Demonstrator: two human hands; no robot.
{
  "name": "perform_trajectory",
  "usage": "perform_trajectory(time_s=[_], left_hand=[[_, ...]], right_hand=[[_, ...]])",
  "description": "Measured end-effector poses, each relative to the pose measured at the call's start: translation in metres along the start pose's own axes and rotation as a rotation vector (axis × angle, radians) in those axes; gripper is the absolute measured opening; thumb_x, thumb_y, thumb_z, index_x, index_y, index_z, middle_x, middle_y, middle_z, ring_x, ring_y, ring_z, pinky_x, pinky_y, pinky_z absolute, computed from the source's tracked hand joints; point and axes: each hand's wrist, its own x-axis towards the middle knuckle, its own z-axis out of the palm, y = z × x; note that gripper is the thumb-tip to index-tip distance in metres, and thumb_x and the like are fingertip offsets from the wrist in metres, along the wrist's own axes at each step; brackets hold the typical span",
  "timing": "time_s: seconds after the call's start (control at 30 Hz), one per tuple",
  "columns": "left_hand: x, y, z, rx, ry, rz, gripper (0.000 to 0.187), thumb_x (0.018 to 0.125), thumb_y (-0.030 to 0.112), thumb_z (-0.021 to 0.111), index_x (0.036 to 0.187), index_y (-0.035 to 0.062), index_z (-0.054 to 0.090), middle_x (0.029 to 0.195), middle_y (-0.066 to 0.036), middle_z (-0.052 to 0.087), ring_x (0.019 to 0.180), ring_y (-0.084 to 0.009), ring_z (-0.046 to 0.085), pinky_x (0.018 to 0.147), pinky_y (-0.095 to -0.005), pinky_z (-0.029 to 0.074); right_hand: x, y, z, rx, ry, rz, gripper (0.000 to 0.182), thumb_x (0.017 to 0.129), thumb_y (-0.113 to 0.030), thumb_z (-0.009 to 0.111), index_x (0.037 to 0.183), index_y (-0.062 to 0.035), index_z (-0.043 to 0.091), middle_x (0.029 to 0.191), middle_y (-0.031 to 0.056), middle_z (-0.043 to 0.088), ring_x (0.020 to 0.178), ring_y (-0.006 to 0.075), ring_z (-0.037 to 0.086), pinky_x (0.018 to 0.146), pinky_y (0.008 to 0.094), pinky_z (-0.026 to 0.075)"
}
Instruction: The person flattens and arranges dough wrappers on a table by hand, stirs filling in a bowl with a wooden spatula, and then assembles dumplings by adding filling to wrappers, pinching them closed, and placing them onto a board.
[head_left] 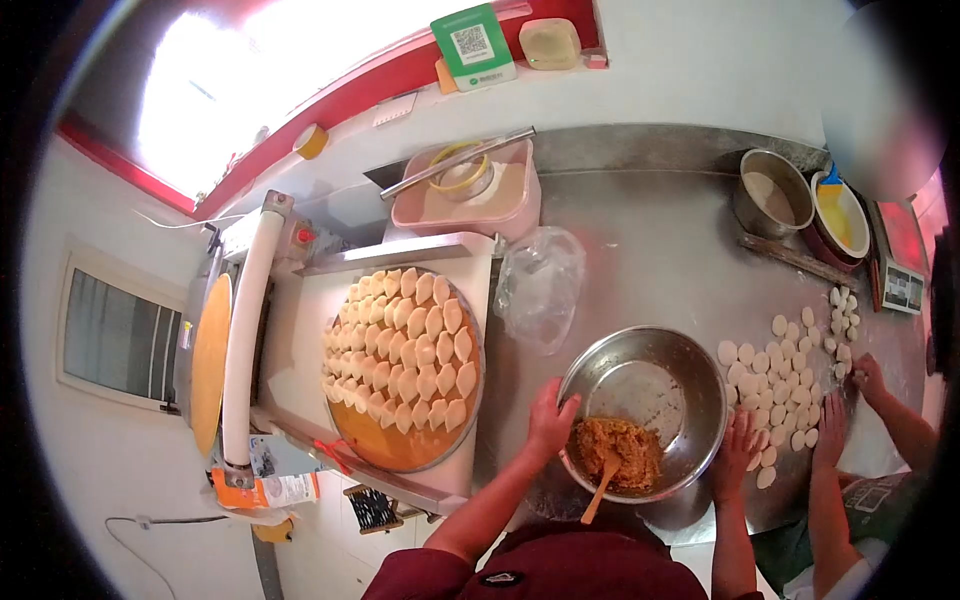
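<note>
A steel bowl (685, 365) stands on the metal counter in front of me, with orange-brown filling (640, 462) at its lower left and a wooden spatula (601, 490) stuck in it. My left hand (552, 420) grips the bowl's left rim, thumb over the edge. At the bowl's right side is my right hand (735, 452), fingers apart, beside the nearest of several flat dough rounds (776, 392). Rows of shaped dumplings (405, 350) lie on a round orange board (385, 450) to the left.
A co-worker's hands (830, 430) are among the dough rounds at the right. A plastic bag (541, 285) lies behind the bowl. Further back are a pink tub (515, 205), a metal pot (748, 205) and a bowl with a blue-handled brush (832, 180). A roller machine (250, 330) stands left.
</note>
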Motion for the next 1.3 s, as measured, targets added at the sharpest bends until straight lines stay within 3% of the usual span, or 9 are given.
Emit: perform_trajectory(time_s=[0.33, 0.4, 0.5, 0.8, 0.9, 1.07, 1.17, 1.23, 1.3], left_hand=[[-0.003, -0.003, 0.001, -0.010, -0.007, 0.012, 0.037, 0.081, 0.018, 0.060, 0.112, -0.0016, 0.054, 0.101, -0.022, 0.059, 0.093, -0.0355, 0.058, 0.081, -0.0396, 0.045], [0.003, -0.014, -0.001, -0.135, -0.102, 0.050, 0.037, 0.083, 0.016, 0.059, 0.114, -0.0027, 0.054, 0.105, -0.019, 0.058, 0.095, -0.0304, 0.055, 0.084, -0.0384, 0.043], [0.001, -0.005, 0.001, -0.423, -0.078, -0.040, 0.036, 0.085, 0.009, 0.056, 0.116, -0.0073, 0.048, 0.106, -0.013, 0.056, 0.096, -0.0194, 0.051, 0.087, -0.0318, 0.042], [0.008, -0.008, -0.001, -0.206, -0.091, 0.047, 0.029, 0.084, 0.009, 0.053, 0.109, -0.0043, 0.051, 0.096, -0.010, 0.056, 0.084, -0.0187, 0.051, 0.076, -0.0315, 0.043], [0.006, -0.012, -0.003, -0.197, -0.082, 0.033, 0.030, 0.083, 0.011, 0.053, 0.108, -0.0045, 0.051, 0.095, -0.010, 0.056, 0.083, -0.0197, 0.051, 0.075, -0.0324, 0.043], [0.007, -0.020, 0.000, -0.222, -0.042, 0.004, 0.031, 0.084, 0.013, 0.054, 0.108, -0.0052, 0.051, 0.096, -0.010, 0.056, 0.084, -0.0190, 0.050, 0.076, -0.0314, 0.042], [0.006, -0.016, -0.003, -0.234, -0.059, -0.032, 0.030, 0.084, 0.013, 0.054, 0.108, -0.0051, 0.051, 0.097, -0.010, 0.056, 0.084, -0.0180, 0.050, 0.077, -0.0305, 0.041], [0.006, -0.010, -0.001, -0.246, -0.057, -0.020, 0.030, 0.084, 0.013, 0.054, 0.107, -0.0050, 0.051, 0.097, -0.009, 0.056, 0.084, -0.0177, 0.050, 0.076, -0.0302, 0.041], [0.004, -0.007, -0.001, -0.217, -0.047, 0.014, 0.029, 0.084, 0.013, 0.054, 0.107, -0.0048, 0.052, 0.097, -0.009, 0.056, 0.084, -0.0175, 0.050, 0.076, -0.0300, 0.041]], right_hand=[[0.028, -0.004, -0.016, -0.004, 0.064, -0.043, 0.055, 0.081, -0.018, 0.053, 0.134, -0.0115, 0.040, 0.146, 0.0096, 0.027, 0.138, 0.0277, 0.018, 0.109, 0.0533, 0.004], [-0.002, 0.010, -0.036, 0.195, -0.061, 0.183, 0.072, 0.077, -0.050, 0.058, 0.138, -0.0198, 0.035, 0.147, 0.0085, 0.024, 0.138, 0.0292, 0.015, 0.108, 0.0566, 0.002], [-0.040, 0.036, -0.022, 0.029, 0.028, 0.298, 0.085, 0.069, -0.064, 0.059, 0.138, -0.0202, 0.035, 0.147, 0.0086, 0.025, 0.137, 0.0314, 0.016, 0.107, 0.0567, 0.006], [0.019, 0.069, -0.005, -0.078, 0.034, 0.423, 0.066, 0.076, -0.039, 0.064, 0.133, -0.0145, 0.040, 0.143, 0.0077, 0.031, 0.133, 0.0308, 0.024, 0.106, 0.0527, 0.016], [0.025, 0.126, 0.012, 0.146, 0.419, 0.735, 0.058, 0.079, -0.030, 0.062, 0.131, -0.0134, 0.042, 0.139, 0.0085, 0.038, 0.132, 0.0277, 0.028, 0.105, 0.0528, 0.016], [0.094, 0.200, 0.021, 0.187, 0.347, 0.369, 0.041, 0.080, -0.017, 0.057, 0.120, -0.0089, 0.053, 0.130, 0.0078, 0.047, 0.114, 0.0262, 0.049, 0.094, 0.0420, 0.038], [0.152, 0.223, 0.008, 0.417, 0.123, 0.638, 0.034, 0.077, -0.008, 0.056, 0.111, -0.0114, 0.057, 0.114, 0.0114, 0.054, 0.098, 0.0286, 0.056, 0.084, 0.0386, 0.045], [0.169, 0.232, 0.017, -0.097, -0.052, 0.525, 0.033, 0.076, -0.006, 0.056, 0.107, -0.0123, 0.059, 0.105, 0.0136, 0.055, 0.092, 0.0287, 0.057, 0.082, 0.0395, 0.046], [0.169, 0.232, 0.023, -0.043, -0.041, 0.501, 0.030, 0.076, -0.007, 0.057, 0.106, -0.0119, 0.059, 0.100, 0.0140, 0.055, 0.089, 0.0283, 0.057, 0.077, 0.0393, 0.047]])
